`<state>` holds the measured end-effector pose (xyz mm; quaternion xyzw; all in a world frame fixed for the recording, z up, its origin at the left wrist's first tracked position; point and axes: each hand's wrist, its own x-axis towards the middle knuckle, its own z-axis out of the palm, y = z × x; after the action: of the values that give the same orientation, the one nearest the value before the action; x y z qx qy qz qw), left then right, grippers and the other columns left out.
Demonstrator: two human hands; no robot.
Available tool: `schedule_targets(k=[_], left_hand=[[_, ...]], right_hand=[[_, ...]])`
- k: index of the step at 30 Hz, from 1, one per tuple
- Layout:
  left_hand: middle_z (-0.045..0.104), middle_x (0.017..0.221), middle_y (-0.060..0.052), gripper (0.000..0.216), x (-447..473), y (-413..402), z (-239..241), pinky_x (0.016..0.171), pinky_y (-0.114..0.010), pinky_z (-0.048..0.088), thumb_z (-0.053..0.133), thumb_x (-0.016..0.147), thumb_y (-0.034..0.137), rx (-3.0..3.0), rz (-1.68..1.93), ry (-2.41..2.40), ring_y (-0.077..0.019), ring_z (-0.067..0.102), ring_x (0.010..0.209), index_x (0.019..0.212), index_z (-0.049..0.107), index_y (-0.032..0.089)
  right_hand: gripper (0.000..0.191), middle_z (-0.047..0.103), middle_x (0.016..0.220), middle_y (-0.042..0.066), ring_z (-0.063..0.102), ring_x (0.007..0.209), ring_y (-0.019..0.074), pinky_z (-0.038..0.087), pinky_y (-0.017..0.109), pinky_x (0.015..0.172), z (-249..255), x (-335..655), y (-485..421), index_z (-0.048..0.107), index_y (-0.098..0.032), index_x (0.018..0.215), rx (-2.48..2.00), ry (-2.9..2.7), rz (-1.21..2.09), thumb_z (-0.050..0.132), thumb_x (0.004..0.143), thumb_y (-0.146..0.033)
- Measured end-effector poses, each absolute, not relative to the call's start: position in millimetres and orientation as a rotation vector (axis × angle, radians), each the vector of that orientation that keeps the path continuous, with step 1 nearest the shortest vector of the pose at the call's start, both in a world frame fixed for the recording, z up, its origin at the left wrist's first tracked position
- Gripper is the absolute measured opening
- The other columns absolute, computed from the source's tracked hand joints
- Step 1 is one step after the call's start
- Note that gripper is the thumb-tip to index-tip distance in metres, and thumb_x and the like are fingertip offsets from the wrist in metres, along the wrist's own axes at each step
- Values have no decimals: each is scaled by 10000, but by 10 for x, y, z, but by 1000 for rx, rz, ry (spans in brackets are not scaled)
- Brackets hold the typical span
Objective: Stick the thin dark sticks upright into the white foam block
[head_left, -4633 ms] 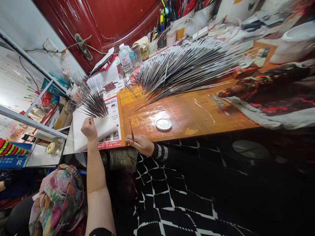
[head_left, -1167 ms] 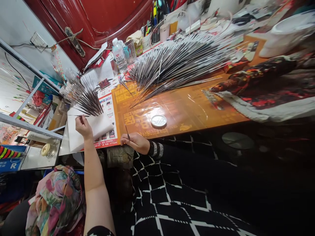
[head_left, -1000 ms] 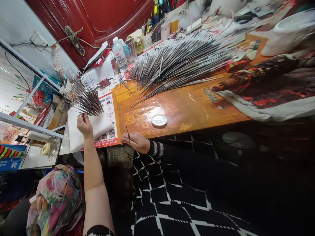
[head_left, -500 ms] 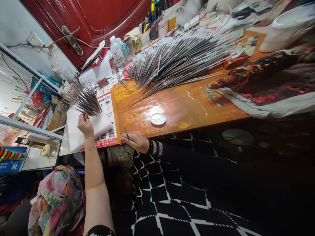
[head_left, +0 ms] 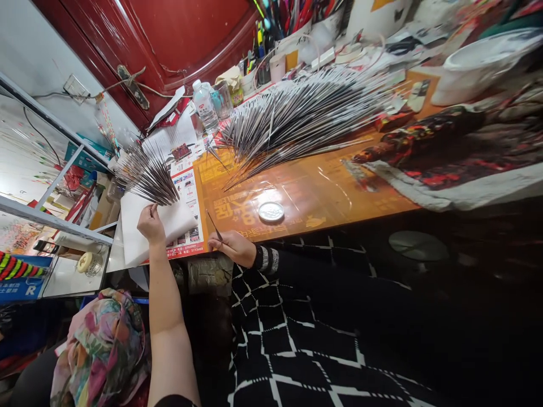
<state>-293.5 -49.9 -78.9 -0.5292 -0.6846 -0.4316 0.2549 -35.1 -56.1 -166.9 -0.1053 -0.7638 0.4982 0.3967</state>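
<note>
My left hand rests on a white foam block, its fingers pinched at the base of a fan of thin dark sticks stuck into the block. My right hand sits at the near edge of the orange table, fingers closed on a thin dark brush that points up and away. A small round white dish lies on the table just right of that hand. A big spread of long grey sticks covers the middle of the table.
A water bottle, a glass and cups of pens stand at the back by the red door. A white bowl and patterned cloth lie at the right. A metal shelf frame and a flowered cloth are at the left.
My left hand has stayed at the base of the small fan, its fingers shifting slightly. My right hand has kept the brush at the table edge. The view has shifted a little.
</note>
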Motion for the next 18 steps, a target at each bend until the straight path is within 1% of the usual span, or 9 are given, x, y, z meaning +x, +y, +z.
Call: schedule_targets(k=[2, 4, 6, 8, 10, 14, 18], left_hand=[[684, 708, -56, 295, -2836, -575, -758, 653, -250, 433, 609, 905, 421, -1413, -1175, -1857, -151, 605, 663, 766, 705, 180], [692, 730, -55, 289, -2651, -698, -726, 644, -247, 442, 623, 899, 418, -1511, -1248, -1864, -141, 603, 662, 764, 715, 180], [702, 769, -41, 264, -2399, -862, -689, 621, -237, 459, 602, 916, 406, -1817, -1364, -1911, -116, 591, 624, 864, 739, 186], [709, 807, -32, 264, -2128, -1038, -640, 580, -225, 467, 567, 942, 384, -2235, -1438, -1967, -92, 572, 578, 1015, 738, 198], [720, 848, -38, 244, -1895, -1191, -575, 618, -223, 494, 570, 948, 340, -2508, -1411, -1917, -91, 600, 622, 1077, 729, 206], [739, 882, -44, 168, -1660, -1363, -443, 760, -249, 530, 591, 939, 259, -2669, -1271, -1726, -127, 668, 809, 1010, 737, 218], [746, 897, -41, 162, -1648, -1418, -382, 742, -261, 544, 608, 928, 278, -2633, -1176, -1734, -138, 681, 809, 1037, 724, 250]], right_hand=[[646, 643, 758, 65, 604, 702, 138, 432, 235, 702, -1671, -354, -556, 632, -133, 808, -283, -1939, 1261, 266, 1018, -622], [635, 655, 782, 68, 613, 724, 142, 436, 237, 721, -1683, -359, -555, 637, -136, 821, -289, -1943, 1259, 269, 1022, -613], [629, 661, 798, 68, 617, 738, 143, 438, 240, 735, -1700, -369, -558, 639, -137, 832, -297, -1952, 1253, 267, 1025, -606], [641, 660, 793, 66, 612, 731, 142, 439, 243, 732, -1722, -387, -560, 637, -138, 828, -309, -1953, 1239, 257, 1024, -614], [664, 654, 767, 63, 602, 703, 138, 438, 245, 713, -1750, -414, -562, 632, -140, 807, -317, -1937, 1218, 239, 1018, -632], [666, 654, 741, 62, 618, 692, 145, 458, 247, 688, -1810, -462, -561, 634, -145, 834, -281, -1915, 1207, 232, 1014, -644], [645, 690, 809, 85, 664, 758, 175, 491, 273, 717, -1846, -476, -560, 628, -146, 856, -257, -1930, 1208, 233, 1018, -629]])
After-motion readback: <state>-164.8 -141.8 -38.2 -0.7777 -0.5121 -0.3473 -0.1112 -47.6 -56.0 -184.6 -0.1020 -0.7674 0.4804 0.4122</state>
